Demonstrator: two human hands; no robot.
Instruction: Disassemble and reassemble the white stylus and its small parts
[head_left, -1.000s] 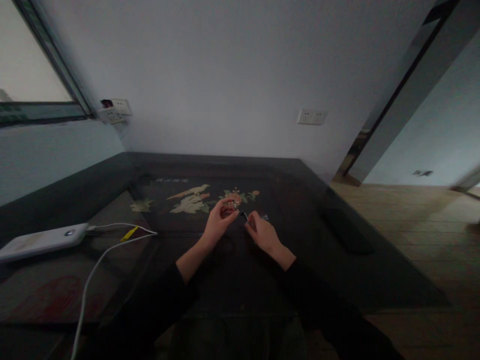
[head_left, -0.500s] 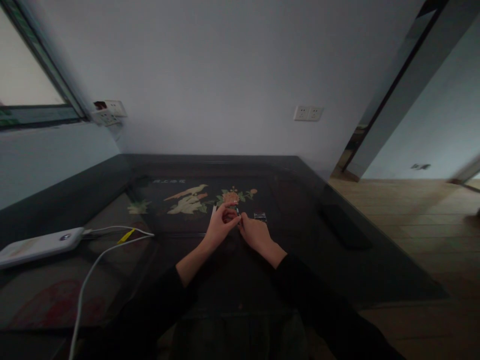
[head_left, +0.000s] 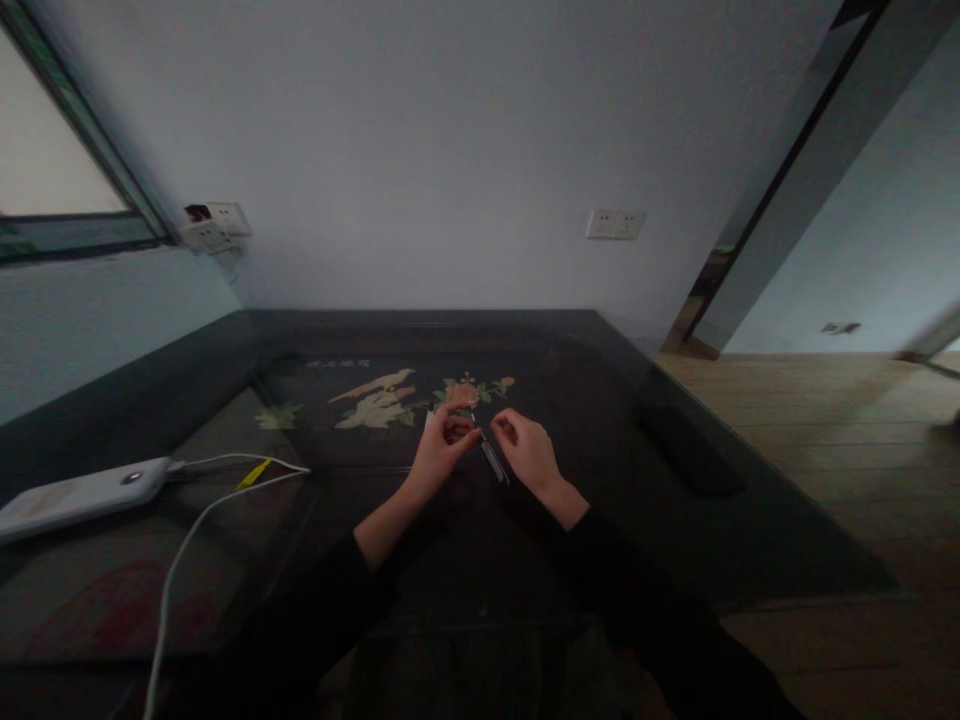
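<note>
Your two hands meet over the middle of a dark glass-topped table [head_left: 675,470] with a pale bird-and-flower inlay. Your left hand [head_left: 442,447] is curled, fingertips pinched on the far end of a thin, shiny metal strip [head_left: 493,461]; what kind of tool it is cannot be told. The strip slants down toward you, lying between both hands just above the glass. Your right hand [head_left: 529,452] is loosely curled just right of the strip; whether it actually grips it is not clear.

This looks like fine two-handed handling of the strip, with the left pinch steadying it. Any next move calls for small, careful finger work close to the tabletop.

Far to the left lie a white power bank [head_left: 79,493] and its white cable [head_left: 187,535], well apart from your hands. The table's right edge drops to a wooden floor [head_left: 840,460]. Open glass surrounds the hands.
</note>
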